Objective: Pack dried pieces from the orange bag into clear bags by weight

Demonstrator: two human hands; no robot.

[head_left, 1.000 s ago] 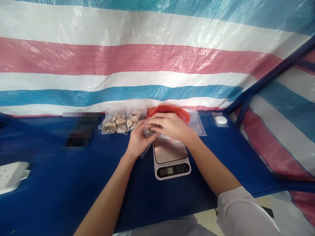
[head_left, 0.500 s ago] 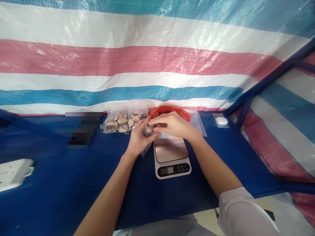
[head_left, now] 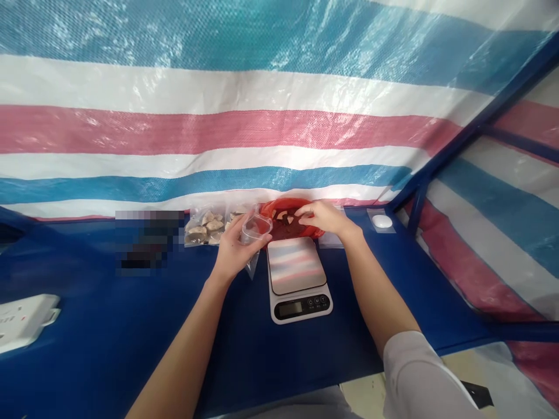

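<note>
My left hand is closed around a clear plastic bag, its mouth held wide and one corner hanging below. Over the right side of a red plastic bag hovers my right hand, fingers curved and slightly apart, with nothing visible in them. Inside the red bag lie several brown and pale dried slices. Just in front of it stands a white kitchen scale with a bare shiny plate; no reading can be made out on its display.
Behind my left hand lie clear bags of dried slices. Flat clear bags sit under my right wrist. A white oval item in a small bag is at the right. A power strip rests far left, near a blurred dark patch.
My right hand has moved right from the clear bag's mouth to the red bag. The left hand still holds the clear bag, its opening now uncovered. The camera view has shifted slightly.
</note>
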